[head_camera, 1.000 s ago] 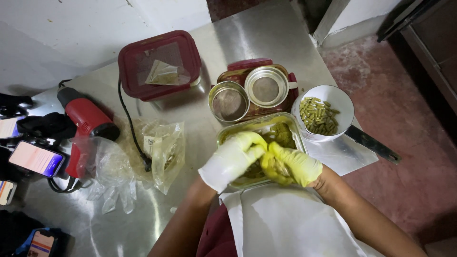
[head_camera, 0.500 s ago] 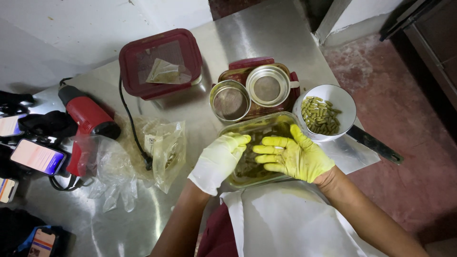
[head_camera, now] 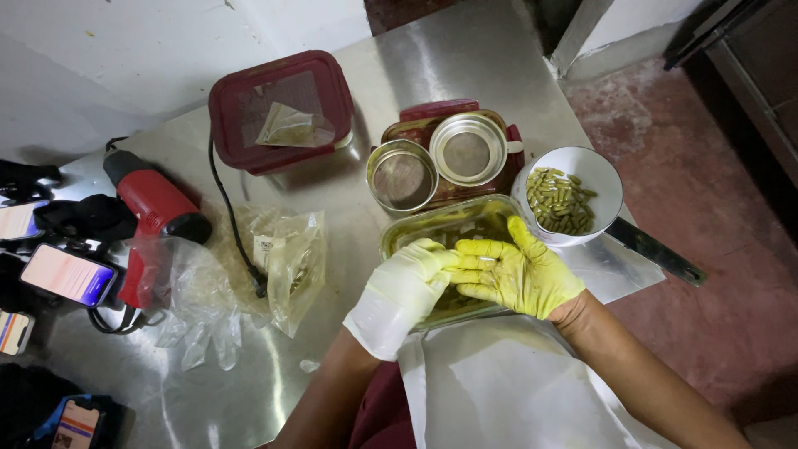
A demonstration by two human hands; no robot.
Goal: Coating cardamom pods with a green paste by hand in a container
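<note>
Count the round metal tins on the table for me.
2: the left tin and right tin sit side by side above the clear container. Others may be hidden.

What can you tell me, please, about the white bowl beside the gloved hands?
The white bowl is round, smooth and plain, perhaps ceramic or plastic. It stands upright near the right edge of the steel table, holding a heap of olive-green capsules that covers only its left part. Its rim lies close to the glass tray and the right hand, whose yellow-stained glove nearly reaches it; whether they touch is unclear.

Clear pouch mid-table; lit phone screens left
</note>
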